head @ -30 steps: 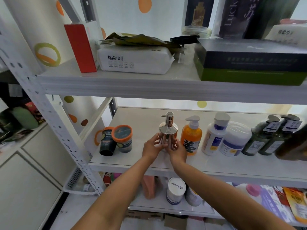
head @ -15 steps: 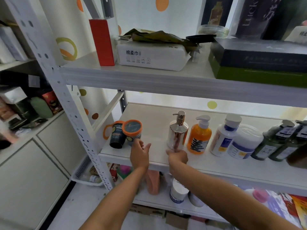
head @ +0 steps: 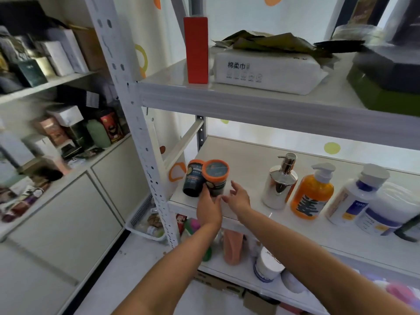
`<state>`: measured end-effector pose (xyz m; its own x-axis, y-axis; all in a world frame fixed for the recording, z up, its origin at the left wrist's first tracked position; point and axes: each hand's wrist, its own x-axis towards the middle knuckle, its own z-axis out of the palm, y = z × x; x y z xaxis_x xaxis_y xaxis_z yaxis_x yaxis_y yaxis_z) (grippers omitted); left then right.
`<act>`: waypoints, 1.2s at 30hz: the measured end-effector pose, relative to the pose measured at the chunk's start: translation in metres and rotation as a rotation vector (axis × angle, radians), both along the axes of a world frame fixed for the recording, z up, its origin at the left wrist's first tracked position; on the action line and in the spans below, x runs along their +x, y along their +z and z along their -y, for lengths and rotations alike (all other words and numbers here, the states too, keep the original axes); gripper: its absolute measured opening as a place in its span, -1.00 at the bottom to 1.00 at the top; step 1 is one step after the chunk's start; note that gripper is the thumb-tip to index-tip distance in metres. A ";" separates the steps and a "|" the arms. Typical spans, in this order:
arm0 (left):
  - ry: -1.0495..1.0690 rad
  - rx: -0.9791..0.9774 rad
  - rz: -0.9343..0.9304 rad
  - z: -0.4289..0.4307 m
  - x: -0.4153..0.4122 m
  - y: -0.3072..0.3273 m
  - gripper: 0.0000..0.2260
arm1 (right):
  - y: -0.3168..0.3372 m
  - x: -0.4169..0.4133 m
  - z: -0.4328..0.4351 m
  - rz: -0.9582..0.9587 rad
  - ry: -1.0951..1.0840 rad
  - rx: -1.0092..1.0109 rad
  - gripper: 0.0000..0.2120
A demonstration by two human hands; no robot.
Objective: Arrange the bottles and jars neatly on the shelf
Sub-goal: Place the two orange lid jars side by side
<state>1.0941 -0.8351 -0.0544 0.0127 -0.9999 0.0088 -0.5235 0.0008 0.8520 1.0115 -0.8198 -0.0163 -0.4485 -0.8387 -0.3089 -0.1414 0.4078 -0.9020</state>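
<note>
Head view: on the middle shelf (head: 247, 169), two dark jars with orange lids stand at the left end, touching each other. The front jar (head: 216, 178) leans slightly; the rear jar (head: 193, 179) sits just behind and left of it. The left hand (head: 208, 206) reaches the front jar's lower wall, fingers against it, though I cannot tell whether it has closed around it. The right hand (head: 237, 196) hovers just beside the jar with fingers spread, holding nothing. Well to the right, the chrome pump bottle (head: 279, 189), orange pump bottle (head: 312, 194) and white bottle (head: 354, 196) stand in a row. The jars look like rigid plastic, probably light and smooth-sided; taking one around the mid-wall below the lid seems safest, since a lid might come loose.
</note>
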 end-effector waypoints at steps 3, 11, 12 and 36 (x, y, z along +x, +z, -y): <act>-0.042 -0.008 0.012 0.004 0.004 0.000 -0.51 | 0.004 -0.006 0.009 0.029 0.065 -0.035 -0.26; -0.165 -0.017 0.000 0.011 0.003 0.009 -0.60 | -0.004 -0.012 0.006 0.143 -0.086 -0.119 -0.45; -0.183 -0.008 -0.004 0.011 0.001 0.010 -0.61 | -0.005 -0.013 0.003 0.153 -0.127 -0.122 -0.45; -0.278 -0.227 0.165 -0.007 -0.028 0.025 -0.62 | -0.001 -0.001 -0.026 0.124 -0.577 0.048 -0.83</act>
<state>1.0662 -0.8286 -0.0297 -0.2782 -0.9373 0.2098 -0.6063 0.3408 0.7185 1.0107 -0.7941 -0.0169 -0.7861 -0.4534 -0.4200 0.2208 0.4286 -0.8761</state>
